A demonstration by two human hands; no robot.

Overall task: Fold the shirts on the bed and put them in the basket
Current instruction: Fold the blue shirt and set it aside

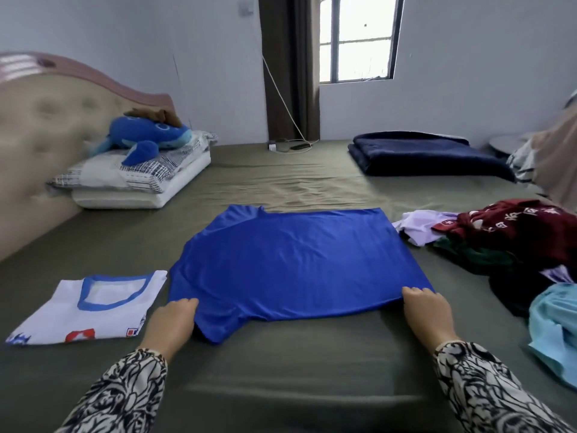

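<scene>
A blue shirt lies spread flat on the olive bed sheet, collar toward the left. My left hand grips its near edge at the sleeve, fingers curled into the cloth. My right hand grips the near right corner the same way. A folded white shirt with a blue collar lies flat to the left of the blue one. At the right lies a pile of unfolded shirts, maroon, dark green and lilac, with a light blue one nearest me. No basket is in view.
Pillows with a blue plush toy sit by the padded headboard at far left. A folded navy blanket lies at far right. A charger and cable rest at the bed's far edge under the window.
</scene>
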